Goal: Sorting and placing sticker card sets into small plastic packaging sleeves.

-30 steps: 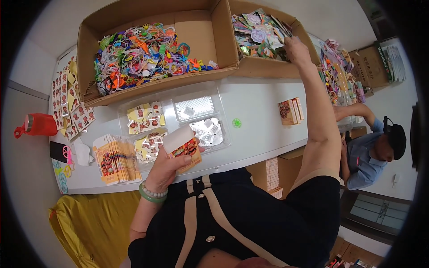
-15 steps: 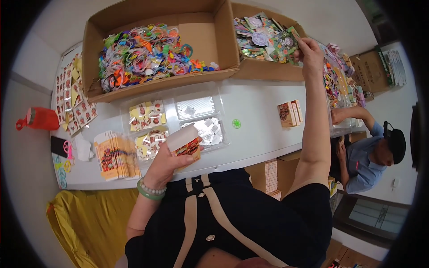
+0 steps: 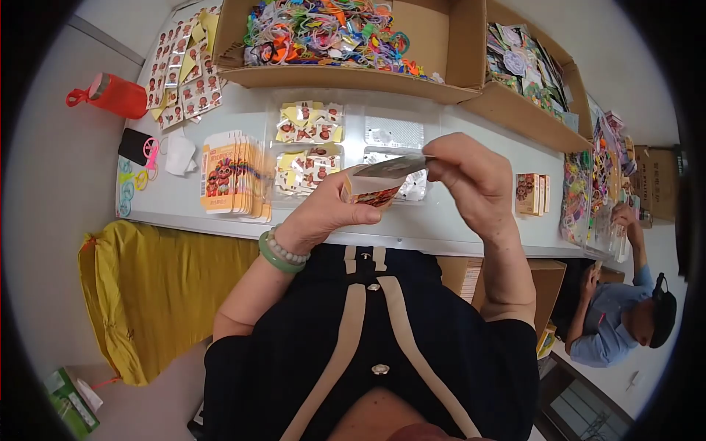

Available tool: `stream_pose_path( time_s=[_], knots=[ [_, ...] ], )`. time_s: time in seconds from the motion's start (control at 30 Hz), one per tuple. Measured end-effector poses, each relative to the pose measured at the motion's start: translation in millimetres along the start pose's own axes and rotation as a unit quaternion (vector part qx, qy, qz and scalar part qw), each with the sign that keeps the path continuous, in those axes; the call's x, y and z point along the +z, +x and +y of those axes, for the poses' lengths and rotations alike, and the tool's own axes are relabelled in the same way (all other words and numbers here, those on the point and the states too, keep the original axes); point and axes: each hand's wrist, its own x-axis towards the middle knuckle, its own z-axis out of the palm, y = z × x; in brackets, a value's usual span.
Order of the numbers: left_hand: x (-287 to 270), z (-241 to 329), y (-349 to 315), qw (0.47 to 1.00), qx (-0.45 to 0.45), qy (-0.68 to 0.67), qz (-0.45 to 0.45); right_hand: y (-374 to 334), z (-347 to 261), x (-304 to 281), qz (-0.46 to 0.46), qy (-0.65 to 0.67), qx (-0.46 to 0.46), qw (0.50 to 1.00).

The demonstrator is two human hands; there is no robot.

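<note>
My left hand (image 3: 331, 213) is closed round a small orange printed carton (image 3: 373, 198) whose white flap stands up. Over the carton's upper end, my right hand (image 3: 474, 180) pinches a thin, flat dark greenish packet (image 3: 393, 167) between thumb and fingers. The packet lies against the flap; whether its end is inside the carton I cannot tell. Behind both hands is a clear compartment tray (image 3: 354, 121) with cut sticker pieces (image 3: 309, 121) and silvery sachets (image 3: 393, 132). Part of the tray is hidden by my right hand. Several flat orange cartons (image 3: 232, 176) stand overlapped to the left.
A large cardboard box (image 3: 353, 78) holds colourful trinkets at the back. Beside it, another cardboard box (image 3: 526, 116) holds flat packets. Small cartons (image 3: 528, 192) stand to the right. At left are sticker sheets (image 3: 195, 81), a red bottle (image 3: 121, 95) and pink scissors (image 3: 151, 153). A co-worker (image 3: 621, 316) sits far right.
My right hand has come from the back right cardboard box to the carton, bringing a packet. The left hand still holds the carton. The view has shifted, and the co-worker's arm has moved.
</note>
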Motion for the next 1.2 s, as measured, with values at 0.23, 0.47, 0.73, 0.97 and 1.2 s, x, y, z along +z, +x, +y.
stream_pose_path(
  time_s=[0.23,0.47,0.73,0.97,1.2],
  knots=[
    [-2.8,-8.4,-13.2,1.0,-0.019,0.01,0.005,-10.2,-10.7,37.3,-0.082,-0.293,-0.098,0.948],
    [-24.9,-5.7,-28.1,0.992,0.08,-0.073,0.063,-58.9,59.2,8.5,0.102,-0.288,0.176,0.936],
    [-33.4,-8.1,-30.0,0.995,0.075,-0.029,0.054,-91.8,116.4,21.6,-0.031,-0.381,0.24,0.892],
    [-34.7,-11.9,-34.8,0.999,-0.027,-0.01,0.028,-71.8,108.8,5.5,0.181,-0.341,0.166,0.907],
    [-38.5,-3.3,-29.2,0.997,0.045,-0.012,0.054,-35.1,64.2,24.9,0.095,-0.262,0.077,0.957]
  ],
)
